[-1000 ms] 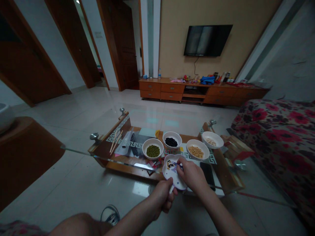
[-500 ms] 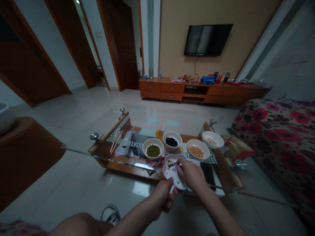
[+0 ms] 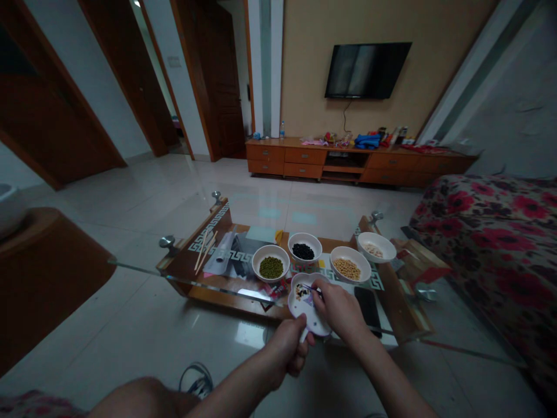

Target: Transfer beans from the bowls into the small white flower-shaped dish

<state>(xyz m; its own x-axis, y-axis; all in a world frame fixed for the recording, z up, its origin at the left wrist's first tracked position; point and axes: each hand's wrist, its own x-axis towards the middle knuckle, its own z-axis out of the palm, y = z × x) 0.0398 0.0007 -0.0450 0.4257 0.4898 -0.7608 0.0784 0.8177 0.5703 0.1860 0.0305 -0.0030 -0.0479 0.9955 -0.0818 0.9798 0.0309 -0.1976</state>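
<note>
My left hand [image 3: 290, 348] is closed round the short handle of a white, scallop-edged plate [image 3: 311, 318], keeping it over the front edge of the glass table. A small mix of dark and pale beans [image 3: 301, 292] lies on the plate's far left part. My right hand [image 3: 339, 309] pinches slim dark tweezers [image 3: 310, 288], their tips down at these beans. Just beyond stand white bowls: one of green mung beans [image 3: 270, 267], one of black beans [image 3: 303, 251], one of yellow soybeans [image 3: 347, 269], and one of pale flat beans [image 3: 373, 251].
The glass tabletop [image 3: 143, 264] has a sharp front edge. Chopsticks [image 3: 205, 253] are at its left, and a dark phone [image 3: 368, 310] is right of my right hand. A flowered sofa [image 3: 487, 244] stands at the right, a low TV cabinet [image 3: 304, 155] across the room.
The tweezers and my right fingers shift very slightly over the beans on the plate. My left hand, the plate and the bowls stay practically where they were.
</note>
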